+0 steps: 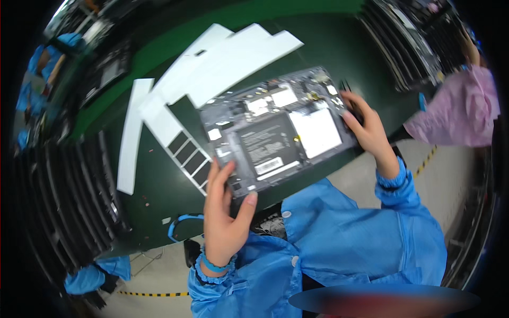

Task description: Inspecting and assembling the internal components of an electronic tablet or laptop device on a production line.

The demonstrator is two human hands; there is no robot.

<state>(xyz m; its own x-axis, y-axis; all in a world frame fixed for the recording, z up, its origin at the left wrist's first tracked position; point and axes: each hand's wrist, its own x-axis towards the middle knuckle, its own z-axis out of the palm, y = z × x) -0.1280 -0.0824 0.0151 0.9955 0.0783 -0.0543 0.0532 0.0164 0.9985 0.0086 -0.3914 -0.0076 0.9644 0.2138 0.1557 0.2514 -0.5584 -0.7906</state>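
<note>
An opened laptop base (278, 132) is held tilted above the green bench, its inside facing up. Inside it lie a black battery (268, 146) with a printed label and a white rectangular sheet (316, 132). My left hand (225, 212) grips the near left corner, thumb on the near edge and fingers along the left side. At the right edge, my right hand (368, 127) is closed on the base, its thumb on the edge. A thin, dark two-pronged tool, apparently tweezers (345, 86), sticks out by the right fingers.
White strips (228, 58) fan out behind the base, and one strip (185, 151) carries black pads. Racks of dark panels stand at left (69, 191) and far right (395, 47). A blue band (172, 228) lies near the front edge. A pink-sleeved person (456, 111) works at right.
</note>
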